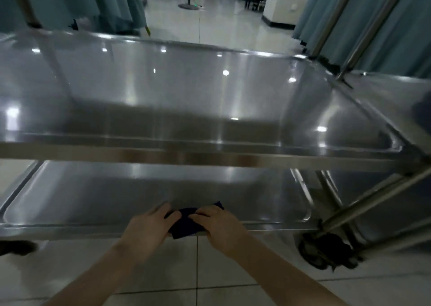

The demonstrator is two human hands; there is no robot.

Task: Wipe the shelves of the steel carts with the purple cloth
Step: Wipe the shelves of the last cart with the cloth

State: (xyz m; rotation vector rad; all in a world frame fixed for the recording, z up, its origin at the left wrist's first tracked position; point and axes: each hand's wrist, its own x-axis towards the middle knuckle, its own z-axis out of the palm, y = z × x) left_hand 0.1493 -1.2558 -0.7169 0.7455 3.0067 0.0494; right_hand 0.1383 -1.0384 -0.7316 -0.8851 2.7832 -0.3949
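Holding the purple cloth [186, 221] with both hands, you have it at the near rim of the lower shelf [140, 189]. Your left hand [149, 226] pinches one end and your right hand [219, 224] the other. The hands are close together, with the cloth folded small between them.

Progress, my read: this looks like a refold or regrip, not a wiping stroke. The cloth sits at the shelf edge, not flat out on the steel. The upper shelf [163, 91] and the lower one both gleam, with no streaks or wet marks, so you can't tell from here which are wiped. Treat the lower shelf as pending. The second cart [396, 100] on the right is likely pending too.

Count:
- hands: 2, both on the cloth
- cloth: 1
- carts: 2, the right one only partly in frame
- shelves: 2 on the near cart, 1 surface visible on the other
- caster [326, 252]: 1 clearly in view
- dark shape at the far right edge: can't identify
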